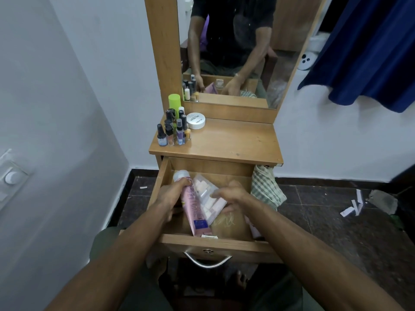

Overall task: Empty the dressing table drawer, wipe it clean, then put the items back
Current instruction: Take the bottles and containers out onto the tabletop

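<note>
While the left hand (pixel 174 194) wraps its fingers round the upper part of a pink tube (pixel 193 207), just below the tube's white cap, the right hand (pixel 231 194) rests with spread fingers on a clear packet (pixel 207 198) of pale sponges or pads; whether it truly grips the packet or only presses on it I cannot tell. Tube and packet lie side by side, touching, inside the open drawer (pixel 213 242) of the dressing table, the tube slanting from the back left corner of the drawer towards its front wall, the packet just right of it. Against the drawer's right wall another pinkish item (pixel 253 230) shows, half hidden by the right forearm. Draped over the drawer's right edge hangs a checked cloth (pixel 266 189). Above the drawer, on the left of the tabletop (pixel 233 142), stand small nail-polish bottles (pixel 173 131), a lime-green can (pixel 174 103) and a round white tub (pixel 195 120). Behind them rises the mirror (pixel 235 50), and below the drawer's front a curved metal handle (pixel 207 261).
</note>
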